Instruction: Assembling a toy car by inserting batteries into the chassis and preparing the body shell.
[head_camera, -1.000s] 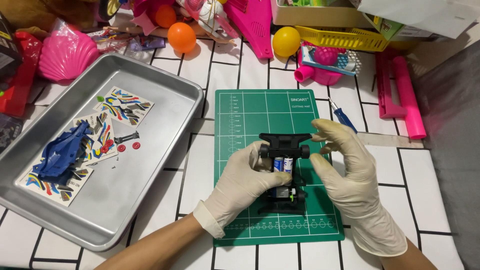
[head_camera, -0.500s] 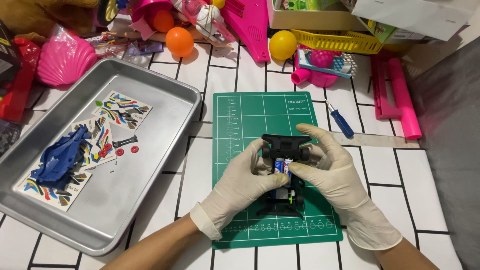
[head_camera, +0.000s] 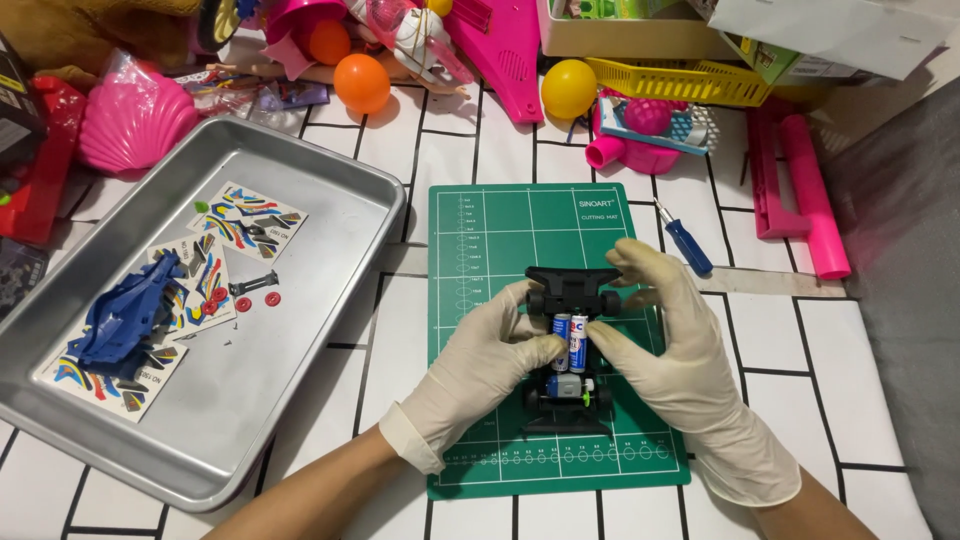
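Black plastic toy car chassis (head_camera: 568, 350), set on the green cutting mat (head_camera: 480, 250), was gripped by the gloved left hand (head_camera: 480, 375) and right hand (head_camera: 670, 350), fingers curled around it, while two batteries (head_camera: 570, 340) seemingly needed pressing evenly, gently.

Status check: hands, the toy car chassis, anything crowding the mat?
Both gloved hands, left hand and right hand, on black toy car chassis, thumbs at two batteries. Chassis on green cutting mat. Blue screwdriver beside mat, clear.
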